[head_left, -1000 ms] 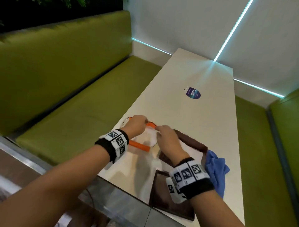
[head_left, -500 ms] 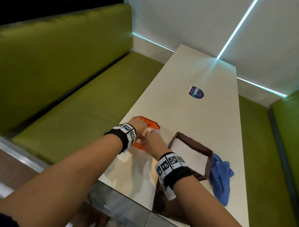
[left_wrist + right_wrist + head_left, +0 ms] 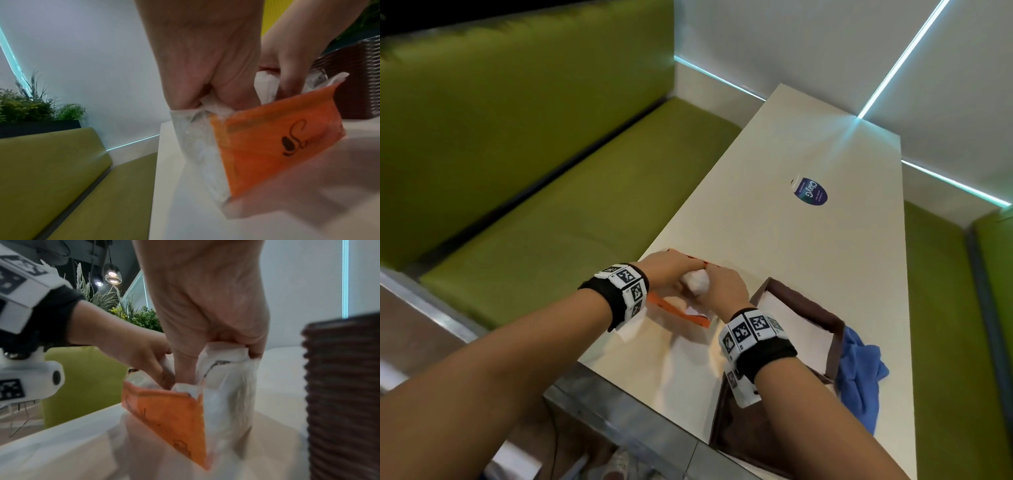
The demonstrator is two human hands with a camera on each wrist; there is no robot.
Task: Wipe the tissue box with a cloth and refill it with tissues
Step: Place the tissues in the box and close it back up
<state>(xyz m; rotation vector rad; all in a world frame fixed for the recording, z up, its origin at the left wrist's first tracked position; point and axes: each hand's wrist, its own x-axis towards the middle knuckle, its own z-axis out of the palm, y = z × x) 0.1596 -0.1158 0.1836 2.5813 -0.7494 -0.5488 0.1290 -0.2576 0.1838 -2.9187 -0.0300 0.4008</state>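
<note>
An orange tissue pack (image 3: 677, 310) stands on edge near the table's left edge. My left hand (image 3: 688, 270) pinches the pack's clear torn top, seen up close in the left wrist view (image 3: 205, 100). My right hand (image 3: 714, 279) grips a wad of white tissues (image 3: 697, 281) that sticks out of the pack. In the right wrist view the fingers (image 3: 255, 352) clamp the tissues (image 3: 230, 382) beside the orange wrapper (image 3: 168, 412). The brown woven tissue box (image 3: 808, 303) lies open to the right, white inside. Its lid (image 3: 736, 442) lies at the near edge. A blue cloth (image 3: 859, 377) sits right of the box.
The long white table (image 3: 791, 246) carries a round blue sticker (image 3: 811, 192) further back. Green bench seats (image 3: 551, 222) run along both sides. The pack is close to the table's left edge, and the box wall (image 3: 341, 394) stands just right of my right hand.
Both hands have closed in on the pack from its two ends. A bunch of white tissues now shows between them, raised out of the wrapper.
</note>
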